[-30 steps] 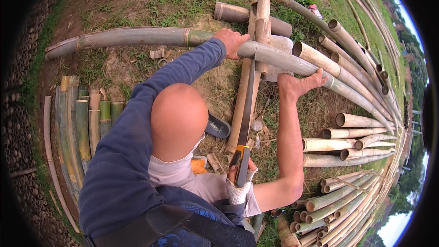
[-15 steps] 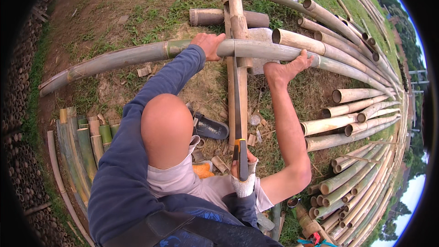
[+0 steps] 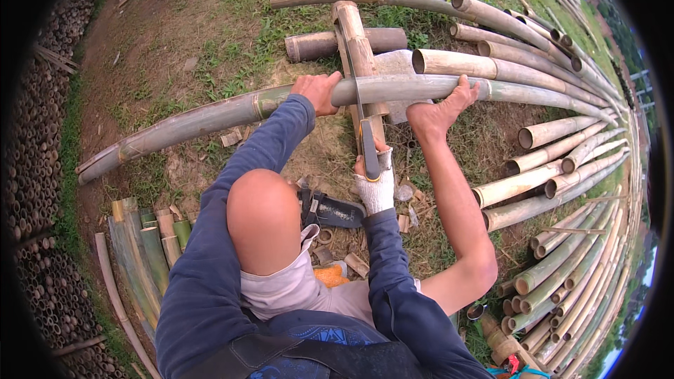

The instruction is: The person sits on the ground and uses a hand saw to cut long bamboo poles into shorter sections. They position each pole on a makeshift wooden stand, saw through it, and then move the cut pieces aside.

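A long grey-green bamboo pole lies crosswise over an upright-pointing bamboo support. My bare left hand is wrapped around the pole just left of the saw. In a white knitted glove, my right hand grips the black and yellow handle of a handsaw. The saw's blade crosses the pole close to my left hand and reaches far along the support. My bare right foot presses against the pole to the right of the blade. My right fingers are partly hidden behind the handle.
Many bamboo poles lie stacked at the right, cut ends facing me. Green bamboo lengths lie at lower left. A black sandal, an orange glove-like thing and bamboo offcuts lie near my legs. Stacked bamboo ends line the far left.
My right hand has pushed the saw forward, away from me, so its handle is now close to the pole. My left hand and right foot stay on the pole. The view has shifted slightly.
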{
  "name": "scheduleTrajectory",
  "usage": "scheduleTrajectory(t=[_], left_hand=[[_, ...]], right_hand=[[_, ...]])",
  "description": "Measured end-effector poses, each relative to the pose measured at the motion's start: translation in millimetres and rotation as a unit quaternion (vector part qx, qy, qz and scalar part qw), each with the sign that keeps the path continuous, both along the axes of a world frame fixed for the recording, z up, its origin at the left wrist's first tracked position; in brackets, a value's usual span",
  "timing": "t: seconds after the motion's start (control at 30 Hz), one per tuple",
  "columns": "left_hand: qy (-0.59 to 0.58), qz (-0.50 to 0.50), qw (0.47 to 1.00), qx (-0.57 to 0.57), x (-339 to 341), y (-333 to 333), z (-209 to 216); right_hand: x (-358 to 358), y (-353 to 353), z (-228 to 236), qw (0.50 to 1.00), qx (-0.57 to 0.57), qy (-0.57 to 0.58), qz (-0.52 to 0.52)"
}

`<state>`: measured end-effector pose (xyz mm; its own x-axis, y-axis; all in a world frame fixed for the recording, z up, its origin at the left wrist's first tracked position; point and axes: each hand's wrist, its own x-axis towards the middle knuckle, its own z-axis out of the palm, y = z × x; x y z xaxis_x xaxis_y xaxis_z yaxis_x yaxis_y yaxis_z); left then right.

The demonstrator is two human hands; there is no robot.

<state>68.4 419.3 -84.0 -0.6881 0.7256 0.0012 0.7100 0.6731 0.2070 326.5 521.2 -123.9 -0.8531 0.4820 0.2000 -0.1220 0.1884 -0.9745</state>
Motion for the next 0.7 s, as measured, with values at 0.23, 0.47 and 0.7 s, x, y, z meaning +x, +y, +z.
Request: scheduleTrajectory(t=[0.23,0.47,0.7], left_hand=[[-0.116,-0.052,0.992,-0.022,-25.1,17.1,6.2],[-0.107,-0.012,0.994,-0.011,-4.4,17.9,10.4],[-0.118,-0.033,0.992,0.001,-16.7,19.5,8.2]], right_hand=[[-6.2,-0.5,-9.5,0.990,0.128,0.009,-0.052],[-14.9,3.4,43.4,0.998,0.055,-0.008,-0.011],[119.0,-28.2,65.2,0.994,0.059,-0.075,-0.047]])
